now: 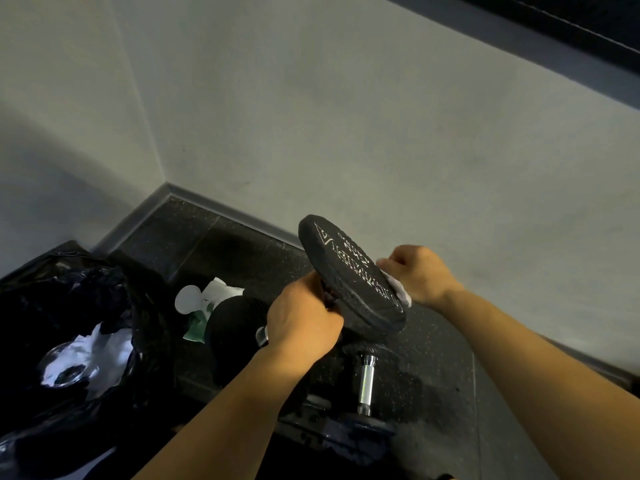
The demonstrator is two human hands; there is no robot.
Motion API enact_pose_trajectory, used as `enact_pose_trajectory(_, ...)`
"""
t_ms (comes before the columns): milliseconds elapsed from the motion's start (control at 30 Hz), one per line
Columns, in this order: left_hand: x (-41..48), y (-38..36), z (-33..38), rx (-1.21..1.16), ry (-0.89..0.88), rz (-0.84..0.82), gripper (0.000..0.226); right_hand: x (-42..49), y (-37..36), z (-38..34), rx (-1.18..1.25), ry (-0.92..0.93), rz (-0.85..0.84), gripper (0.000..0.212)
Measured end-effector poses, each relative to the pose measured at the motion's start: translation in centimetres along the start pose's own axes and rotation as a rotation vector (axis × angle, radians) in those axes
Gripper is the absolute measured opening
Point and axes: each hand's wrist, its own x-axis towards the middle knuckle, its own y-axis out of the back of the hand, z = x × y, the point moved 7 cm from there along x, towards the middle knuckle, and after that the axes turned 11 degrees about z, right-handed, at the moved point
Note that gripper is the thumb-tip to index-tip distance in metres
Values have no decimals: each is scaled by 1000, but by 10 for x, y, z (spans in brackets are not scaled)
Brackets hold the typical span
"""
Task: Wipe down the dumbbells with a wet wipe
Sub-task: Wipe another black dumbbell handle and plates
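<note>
A black dumbbell [349,271] with white lettering on its round end is held tilted above the floor. My left hand [301,320] grips its handle, which the hand hides. My right hand [417,273] holds a white wet wipe [400,291] against the far edge of the raised end. A second dumbbell [365,382] with a chrome handle lies on the floor just below. Another black dumbbell end [235,327] sits left of my left hand.
A black bin bag [79,306] with white waste inside stands at the left. A green and white wipe packet [207,306] lies on the dark speckled floor [221,237] near the room corner. Grey walls close off the back and left.
</note>
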Motion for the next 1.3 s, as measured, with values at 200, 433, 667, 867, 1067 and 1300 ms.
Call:
enact_pose_trajectory(200,0,-8,-1,42,-21,-57,30,-66,66,-105,562,530,261,20)
enact_pose_trajectory(433,-6,-7,4,54,-24,-102,30,-36,30,-147,326,603,146,31)
enact_pose_trajectory(667,-6,-1,8,50,-2,-48,37,28,8,-121,129,289,181,36)
enact_pose_trajectory(867,-2,2,5,60,34,-12,26,39,-6,-71,-67,11,121,34)
enact_pose_trajectory(1067,-1,6,3,52,38,22,22,14,-18,-26,177,-228,-45,34)
enact_pose_trajectory(1300,4,6,0,4,49,88,32,-36,-22,-14,757,-535,-73,24)
